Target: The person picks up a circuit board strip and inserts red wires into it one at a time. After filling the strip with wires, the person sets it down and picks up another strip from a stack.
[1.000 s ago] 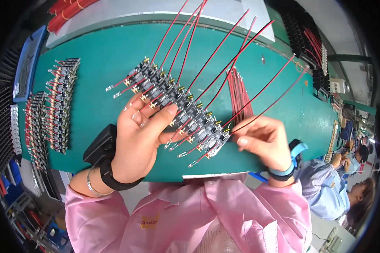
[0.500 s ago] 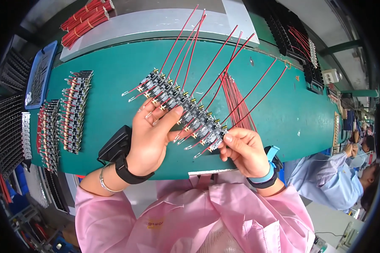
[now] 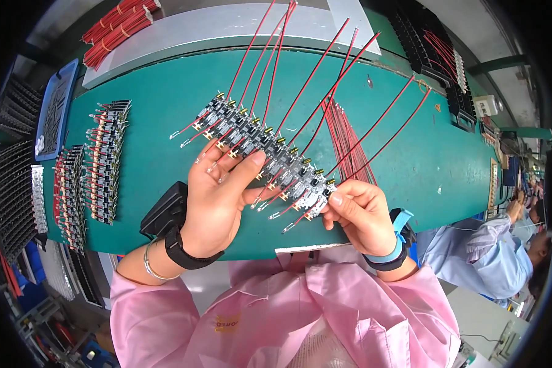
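Observation:
A long row of joined small black-and-grey electrical parts (image 3: 265, 153) is held up over the green table, slanting down from left to right. Long red wires (image 3: 305, 89) stick out from its far side, and short red leads with bare metal ends hang from its near side. My left hand (image 3: 224, 190) grips the row near its middle, thumb on top and fingers underneath. At the right end, my right hand (image 3: 359, 214) pinches the row between thumb and fingers. Beyond my right hand, a bundle of loose red wires (image 3: 348, 138) lies on the table.
Two similar finished-looking rows (image 3: 108, 162) lie on the green table (image 3: 165, 227) at the left. Beside them is a blue tray (image 3: 59, 110) of thin metal pieces. Tied red wire bundles (image 3: 119, 30) rest on a grey ledge at the back. A co-worker in blue (image 3: 478, 254) sits at right.
The held row has tilted slightly, its left end shifting a little left and up. The long wires on its far side have swayed outward. Both hands keep their grip.

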Available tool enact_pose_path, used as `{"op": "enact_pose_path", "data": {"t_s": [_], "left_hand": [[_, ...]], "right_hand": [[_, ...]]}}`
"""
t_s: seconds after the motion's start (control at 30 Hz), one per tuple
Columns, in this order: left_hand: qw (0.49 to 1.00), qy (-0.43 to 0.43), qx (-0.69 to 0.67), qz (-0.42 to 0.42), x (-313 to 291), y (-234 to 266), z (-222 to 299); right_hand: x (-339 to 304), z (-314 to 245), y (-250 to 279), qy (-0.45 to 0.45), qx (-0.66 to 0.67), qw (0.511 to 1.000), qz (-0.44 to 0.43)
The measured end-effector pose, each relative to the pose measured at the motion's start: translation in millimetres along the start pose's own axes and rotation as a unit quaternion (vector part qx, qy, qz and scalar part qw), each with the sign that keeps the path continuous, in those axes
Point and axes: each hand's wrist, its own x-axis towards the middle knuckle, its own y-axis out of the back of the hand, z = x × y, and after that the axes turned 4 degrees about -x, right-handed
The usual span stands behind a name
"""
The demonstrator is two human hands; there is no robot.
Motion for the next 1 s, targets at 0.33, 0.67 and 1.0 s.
{"op": "enact_pose_path", "data": {"t_s": [0.33, 0.67, 1.0], "left_hand": [[1.0, -0.002, 0.01, 0.013, -0.3, -1.9, -1.3], [1.0, 0.01, 0.005, 0.028, -1.6, -0.7, 6.6], [0.999, 0.019, -0.006, 0.035, -2.4, 5.8, 8.4]], "right_hand": [[1.6, -0.5, 4.8, 0.059, -0.05, 0.997, -0.015], [3.8, -6.0, -3.1, 0.052, -0.049, 0.997, -0.007], [3.2, -31.0, 1.5, -0.014, -0.14, 0.99, -0.009]]}}
